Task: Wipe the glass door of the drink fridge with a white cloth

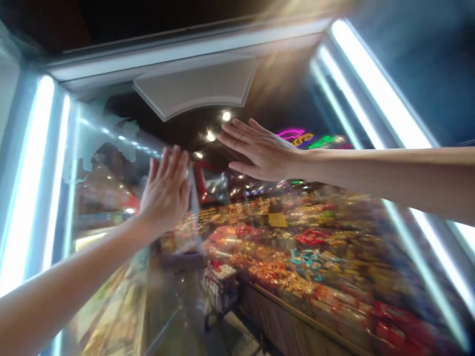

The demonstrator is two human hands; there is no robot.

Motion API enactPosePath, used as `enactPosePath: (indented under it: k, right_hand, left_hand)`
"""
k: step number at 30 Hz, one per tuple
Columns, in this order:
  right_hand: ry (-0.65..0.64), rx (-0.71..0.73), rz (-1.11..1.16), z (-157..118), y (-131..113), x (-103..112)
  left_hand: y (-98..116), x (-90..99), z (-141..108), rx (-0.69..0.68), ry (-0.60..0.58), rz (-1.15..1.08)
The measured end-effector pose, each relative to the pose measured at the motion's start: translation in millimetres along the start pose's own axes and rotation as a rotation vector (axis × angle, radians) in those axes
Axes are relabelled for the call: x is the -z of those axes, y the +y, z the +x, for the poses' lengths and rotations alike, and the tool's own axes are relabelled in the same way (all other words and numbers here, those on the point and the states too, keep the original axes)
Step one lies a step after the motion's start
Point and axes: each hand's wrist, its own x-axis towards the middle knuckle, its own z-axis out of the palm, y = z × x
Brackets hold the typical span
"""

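Note:
My left hand (166,190) is flat, fingers up and together, pressed against the edge of a clear glass pane (104,163) with frosty patches near its top. My right hand (260,148) reaches in from the right, palm flat and fingers pointing left, a little above and to the right of the left hand. Whether it touches glass I cannot tell. Neither hand holds anything. The whole picture is blurred by motion.
A white frame (185,54) runs across the top, with bright light strips on the left (25,183) and right (374,84). Beyond lie long shop displays of colourful packaged goods (315,257), a shopping cart (218,287) and neon signs (304,138).

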Motion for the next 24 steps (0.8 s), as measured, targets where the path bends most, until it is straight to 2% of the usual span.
enactPosePath:
  k: [2, 3, 7, 8, 10, 13, 14, 18, 19, 21, 23, 24]
  right_hand:
    - [-0.002, 0.000, -0.006, -15, 18, 6]
    - [-0.005, 0.002, -0.008, -23, 27, 9]
    - [-0.028, -0.002, -0.008, -48, 58, 20]
    - [-0.033, -0.009, -0.006, -53, 64, 22]
    - [-0.038, -0.030, 0.003, -64, 78, 26]
    - [-0.034, -0.080, 0.019, -78, 101, 28]
    - [-0.030, -0.102, 0.029, -83, 110, 28]
    - [0.003, -0.151, 0.104, -99, 138, 29]
    - [0.015, -0.157, 0.129, -102, 139, 30]
    - [0.060, -0.186, 0.182, -105, 128, 34]
    - [0.169, -0.211, 0.247, -105, 100, 39]
    - [0.239, -0.210, 0.293, -105, 81, 41]
  left_hand:
    - [27, -5.4, 12, -0.088, -0.067, 0.018]
    - [36, -6.0, 22, -0.061, -0.072, 0.029]
    - [55, -7.9, 71, 0.244, 0.007, 0.053]
    - [65, -11.5, 80, 0.266, 0.005, 0.055]
    - [94, -22.5, 93, 0.191, -0.037, 0.055]
    - [138, -37.9, 111, -0.032, -0.110, 0.040]
    - [146, -40.1, 121, -0.041, -0.117, 0.032]
    - [154, -41.1, 163, 0.234, -0.042, -0.001]
    - [158, -43.2, 167, 0.269, -0.031, -0.011]
    - [173, -51.9, 162, 0.206, -0.040, -0.029]
    - [196, -63.5, 144, 0.083, -0.030, -0.069]
    - [207, -68.3, 133, 0.055, 0.015, -0.107]
